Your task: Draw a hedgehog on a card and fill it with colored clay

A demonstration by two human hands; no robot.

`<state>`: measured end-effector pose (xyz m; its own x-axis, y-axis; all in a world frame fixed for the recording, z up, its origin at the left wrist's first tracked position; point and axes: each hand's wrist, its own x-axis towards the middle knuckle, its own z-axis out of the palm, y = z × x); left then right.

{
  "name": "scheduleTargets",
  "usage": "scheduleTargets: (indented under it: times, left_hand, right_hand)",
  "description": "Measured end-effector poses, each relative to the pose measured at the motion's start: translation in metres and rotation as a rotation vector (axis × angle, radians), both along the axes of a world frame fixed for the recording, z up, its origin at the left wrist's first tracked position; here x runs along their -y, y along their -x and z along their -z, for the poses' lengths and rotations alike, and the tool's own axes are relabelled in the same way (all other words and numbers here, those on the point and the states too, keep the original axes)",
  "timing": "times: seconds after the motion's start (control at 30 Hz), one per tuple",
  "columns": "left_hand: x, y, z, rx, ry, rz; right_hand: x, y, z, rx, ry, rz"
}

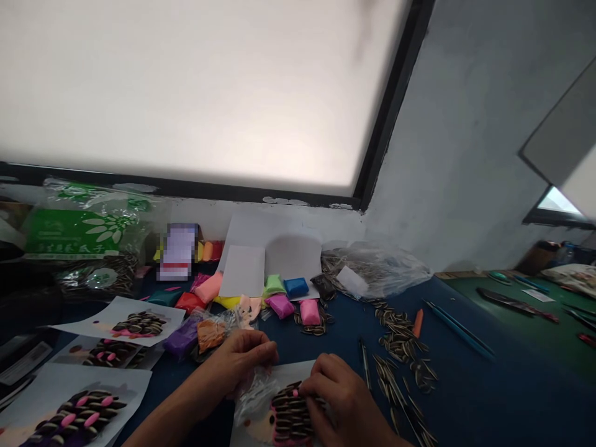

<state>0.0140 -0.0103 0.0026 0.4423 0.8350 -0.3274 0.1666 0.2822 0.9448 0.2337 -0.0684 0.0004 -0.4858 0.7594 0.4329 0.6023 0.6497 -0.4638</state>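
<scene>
In front of me lies a white paper sheet (239,434) with a hedgehog picture, its back made of rows of striped sunflower seeds (289,417) set in pink clay. My left hand (249,357) is closed, pinching a crumpled clear plastic bag (254,397) over the sheet's upper left. At the right side of the seeds, my right hand (347,397) has its fingers drawn together and touching the rows, beside a small pink clay bit (297,392). Whatever those fingertips hold, if anything, is hidden.
Finished-looking seed pictures (139,326) lie at left. Behind my hands are colourful clay packets (279,305), a white card (243,271) and a phone (177,251). Loose seeds (400,335), a pen (364,363), an orange crayon-like stick (418,323) and blue tweezers (460,329) lie right.
</scene>
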Motion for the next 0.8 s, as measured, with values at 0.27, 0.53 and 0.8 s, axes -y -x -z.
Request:
scheduleTargets:
  times: [0.27,0.53,0.8]
  left_hand:
    - [0.0019,-0.0017,-0.0077,-0.035,0.011,-0.008]
    - [0.0013,0.0007,-0.0014,-0.014,0.025,-0.008]
    - [0.0008,-0.0020,-0.0068,0.003,0.016,0.004]
  right_hand:
    - [0.0009,0.0017,0.0046,0.036,0.027,-0.021]
    - [0.0018,0.0011,0.0045,0.062,0.027,-0.020]
    - [0.0014,0.0004,0.0062,0.075,-0.010,-0.036]
